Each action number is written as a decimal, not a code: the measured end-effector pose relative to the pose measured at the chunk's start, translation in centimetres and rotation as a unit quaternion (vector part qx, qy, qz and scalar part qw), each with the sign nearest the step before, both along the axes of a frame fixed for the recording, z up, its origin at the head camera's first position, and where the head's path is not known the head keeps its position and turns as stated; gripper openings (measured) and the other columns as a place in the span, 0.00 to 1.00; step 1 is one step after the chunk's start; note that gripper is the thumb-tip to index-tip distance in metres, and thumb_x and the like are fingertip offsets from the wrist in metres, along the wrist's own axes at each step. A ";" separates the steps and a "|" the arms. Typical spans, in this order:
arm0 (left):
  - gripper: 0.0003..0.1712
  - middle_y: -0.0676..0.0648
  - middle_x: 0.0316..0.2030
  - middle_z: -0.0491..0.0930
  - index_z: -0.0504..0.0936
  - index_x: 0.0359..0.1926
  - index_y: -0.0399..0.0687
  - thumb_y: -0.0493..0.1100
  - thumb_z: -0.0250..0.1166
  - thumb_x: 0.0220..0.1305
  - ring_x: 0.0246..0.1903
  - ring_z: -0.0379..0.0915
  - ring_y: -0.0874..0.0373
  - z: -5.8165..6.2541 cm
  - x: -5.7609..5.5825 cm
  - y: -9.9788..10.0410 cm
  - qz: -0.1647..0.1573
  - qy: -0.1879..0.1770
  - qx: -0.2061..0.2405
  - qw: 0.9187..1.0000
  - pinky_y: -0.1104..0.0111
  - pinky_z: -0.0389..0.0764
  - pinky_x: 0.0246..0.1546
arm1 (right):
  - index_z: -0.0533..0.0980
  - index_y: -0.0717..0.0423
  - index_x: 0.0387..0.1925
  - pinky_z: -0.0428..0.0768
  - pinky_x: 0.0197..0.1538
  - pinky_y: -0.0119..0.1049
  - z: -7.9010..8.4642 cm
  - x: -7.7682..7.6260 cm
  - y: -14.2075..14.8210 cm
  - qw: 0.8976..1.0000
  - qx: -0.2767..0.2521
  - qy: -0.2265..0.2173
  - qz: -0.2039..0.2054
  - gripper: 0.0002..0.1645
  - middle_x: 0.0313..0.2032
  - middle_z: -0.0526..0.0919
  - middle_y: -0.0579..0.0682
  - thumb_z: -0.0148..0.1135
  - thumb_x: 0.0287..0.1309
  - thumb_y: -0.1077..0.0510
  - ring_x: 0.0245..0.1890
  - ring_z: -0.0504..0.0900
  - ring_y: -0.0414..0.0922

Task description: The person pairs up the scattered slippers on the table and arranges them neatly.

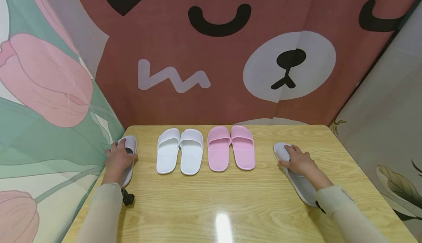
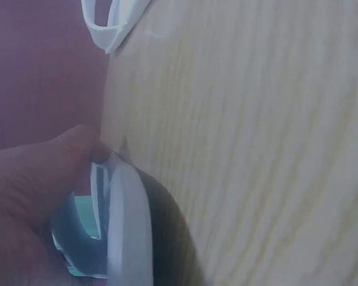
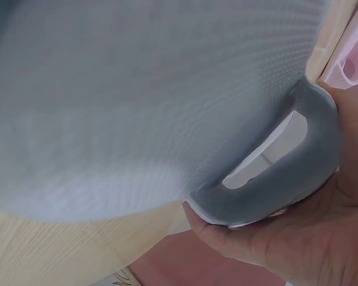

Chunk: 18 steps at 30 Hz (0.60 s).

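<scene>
Slipper, right hand gripping, pink slippers whole, head view only

Head: wide, from above, facing forward and down over table to backdrop. Left wrist: close, rolled sideways, looking past left hand across table; shares bit of white pair with head. Right wrist: nearest, slipper filling much of frame, right hand beyond; shares bit of pink pair with head.

Bear-print backdrop, probably fabric
</scene>
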<state>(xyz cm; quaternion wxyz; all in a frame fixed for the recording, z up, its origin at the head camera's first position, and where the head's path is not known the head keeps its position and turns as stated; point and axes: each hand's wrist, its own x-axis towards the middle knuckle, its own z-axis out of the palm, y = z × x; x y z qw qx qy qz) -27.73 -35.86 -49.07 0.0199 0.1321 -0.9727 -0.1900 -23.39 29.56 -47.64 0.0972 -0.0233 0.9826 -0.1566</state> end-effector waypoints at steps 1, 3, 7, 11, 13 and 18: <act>0.53 0.26 0.64 0.44 0.45 0.71 0.44 0.54 0.64 0.53 0.55 0.45 0.24 0.0 0.0 -0.1 -0.002 -0.001 -0.001 1.000 0.31 0.60 0.37 | 0.50 0.64 0.70 0.50 0.54 0.73 0.0 -0.1 0.0 1.000 -0.001 0.004 0.001 0.51 0.65 0.48 0.75 0.55 0.58 0.37 0.60 0.49 0.79; 0.52 0.26 0.63 0.44 0.45 0.71 0.44 0.54 0.64 0.53 0.55 0.45 0.24 -0.1 -0.1 -0.3 -0.003 -0.002 -0.003 1.000 0.32 0.61 0.37 | 0.50 0.64 0.70 0.51 0.54 0.73 0.0 -0.1 0.1 1.000 -0.004 0.007 0.001 0.51 0.65 0.48 0.75 0.55 0.58 0.37 0.60 0.49 0.78; 0.50 0.25 0.63 0.45 0.47 0.71 0.43 0.54 0.63 0.54 0.54 0.46 0.24 -0.1 -0.1 -0.4 -0.003 -0.003 -0.001 1.000 0.32 0.61 0.38 | 0.50 0.64 0.69 0.51 0.54 0.73 0.1 -0.2 0.1 1.000 -0.011 0.011 0.001 0.51 0.65 0.49 0.75 0.56 0.57 0.37 0.59 0.51 0.78; 0.49 0.25 0.63 0.46 0.48 0.71 0.43 0.53 0.61 0.55 0.55 0.46 0.23 0.0 -0.1 -0.4 -0.013 0.003 -0.006 1.000 0.31 0.61 0.38 | 0.50 0.65 0.69 0.50 0.55 0.73 0.1 -0.2 0.2 1.000 -0.014 0.012 -0.002 0.52 0.65 0.49 0.75 0.56 0.57 0.36 0.59 0.51 0.79; 0.48 0.25 0.64 0.46 0.48 0.71 0.43 0.54 0.60 0.55 0.55 0.46 0.22 0.1 0.0 -0.3 -0.019 0.009 -0.007 1.000 0.31 0.62 0.38 | 0.50 0.65 0.69 0.49 0.56 0.72 0.1 -0.2 0.3 1.000 -0.014 0.014 -0.004 0.52 0.65 0.49 0.76 0.55 0.57 0.36 0.59 0.51 0.79; 0.49 0.26 0.65 0.46 0.49 0.71 0.45 0.54 0.62 0.55 0.56 0.47 0.23 0.7 0.1 0.2 -0.020 0.024 -0.002 1.000 0.33 0.63 0.39 | 0.50 0.68 0.69 0.46 0.57 0.72 0.2 -0.5 0.4 0.999 -0.022 0.030 -0.004 0.52 0.64 0.49 0.77 0.55 0.58 0.36 0.62 0.50 0.74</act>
